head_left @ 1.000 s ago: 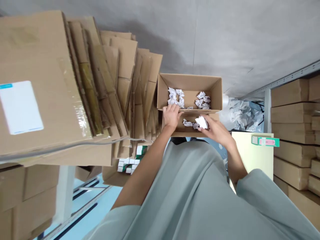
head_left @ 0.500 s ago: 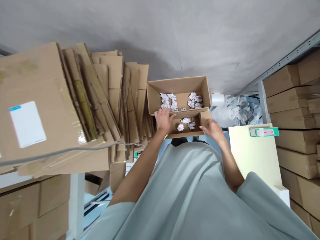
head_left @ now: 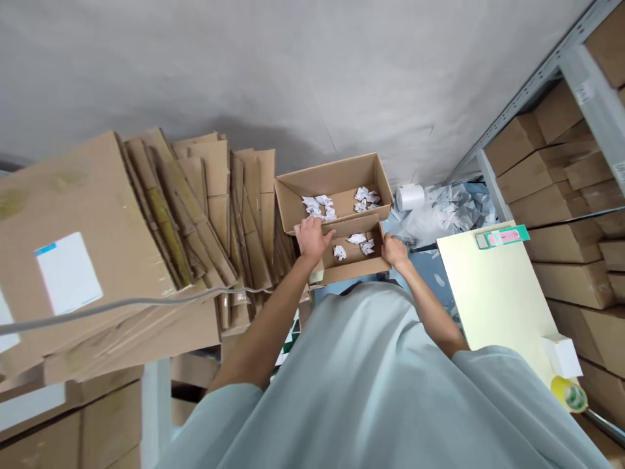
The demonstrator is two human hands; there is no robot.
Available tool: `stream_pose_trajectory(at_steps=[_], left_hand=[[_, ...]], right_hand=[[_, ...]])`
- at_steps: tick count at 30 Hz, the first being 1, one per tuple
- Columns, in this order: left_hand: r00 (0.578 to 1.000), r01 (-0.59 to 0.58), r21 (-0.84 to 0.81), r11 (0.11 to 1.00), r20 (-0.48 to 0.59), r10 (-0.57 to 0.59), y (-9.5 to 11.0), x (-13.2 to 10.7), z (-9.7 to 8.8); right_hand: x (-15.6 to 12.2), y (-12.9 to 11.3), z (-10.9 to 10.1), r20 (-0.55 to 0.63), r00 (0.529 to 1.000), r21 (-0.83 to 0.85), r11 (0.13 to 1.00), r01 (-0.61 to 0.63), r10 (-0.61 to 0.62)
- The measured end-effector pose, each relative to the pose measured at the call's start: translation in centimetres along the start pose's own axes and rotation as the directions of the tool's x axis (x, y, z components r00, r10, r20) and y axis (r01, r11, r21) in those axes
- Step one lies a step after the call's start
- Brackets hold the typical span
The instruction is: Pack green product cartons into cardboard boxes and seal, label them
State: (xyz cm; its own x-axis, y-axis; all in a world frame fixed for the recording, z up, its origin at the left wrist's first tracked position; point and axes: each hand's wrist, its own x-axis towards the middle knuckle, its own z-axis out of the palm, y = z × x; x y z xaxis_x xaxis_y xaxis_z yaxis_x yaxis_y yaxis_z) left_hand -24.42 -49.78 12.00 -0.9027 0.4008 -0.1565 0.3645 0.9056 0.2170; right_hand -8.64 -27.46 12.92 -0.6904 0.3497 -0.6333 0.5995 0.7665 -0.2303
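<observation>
I hold a small open cardboard box [head_left: 352,266] in front of my chest. My left hand [head_left: 310,236] grips its left wall, fingers curled over the rim. My right hand [head_left: 394,251] clasps its right wall. Crumpled white paper balls [head_left: 359,242] lie inside it. Directly behind it stands a larger open cardboard box [head_left: 336,182] with two heaps of crumpled white paper [head_left: 318,206] on its floor.
Flattened cardboard sheets [head_left: 205,202] stand in a leaning stack at the left. A pale yellow table [head_left: 493,286] at the right carries a green-and-pink packet [head_left: 502,236], a small white box [head_left: 561,355] and a tape roll [head_left: 569,394]. Shelves of cartons [head_left: 551,169] rise far right. A white roll [head_left: 409,195] lies beside scattered paper.
My right hand dropped the white paper ball it held into the small box, then moved to the box's right wall. The camera tilted, so everything sits smaller and lower.
</observation>
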Motion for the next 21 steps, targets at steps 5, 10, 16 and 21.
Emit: stream_pose_trajectory(at_steps=[5,10,16,21], left_hand=[[0.995,-0.082,-0.148,0.986,-0.066,0.073,0.3,-2.0,-1.6],[0.989,-0.111,-0.312,0.944,-0.131,0.073,2.1,-7.8,-0.8],[0.959,-0.136,-0.516,0.846,0.146,0.244,7.1,-14.8,4.5],[0.790,-0.258,-0.605,0.753,0.317,0.525,12.2,-15.8,8.0]], right_hand=[[-4.0,0.7,1.5,-0.049,0.997,0.046,0.998,-0.049,0.051],[-10.4,3.8,3.1,-0.134,0.974,0.129,0.978,-0.163,0.181],[-20.5,8.7,5.5,-0.201,0.844,0.307,0.850,-0.428,0.497],[-27.6,12.1,8.1,-0.155,0.672,0.432,0.661,-0.613,0.724]])
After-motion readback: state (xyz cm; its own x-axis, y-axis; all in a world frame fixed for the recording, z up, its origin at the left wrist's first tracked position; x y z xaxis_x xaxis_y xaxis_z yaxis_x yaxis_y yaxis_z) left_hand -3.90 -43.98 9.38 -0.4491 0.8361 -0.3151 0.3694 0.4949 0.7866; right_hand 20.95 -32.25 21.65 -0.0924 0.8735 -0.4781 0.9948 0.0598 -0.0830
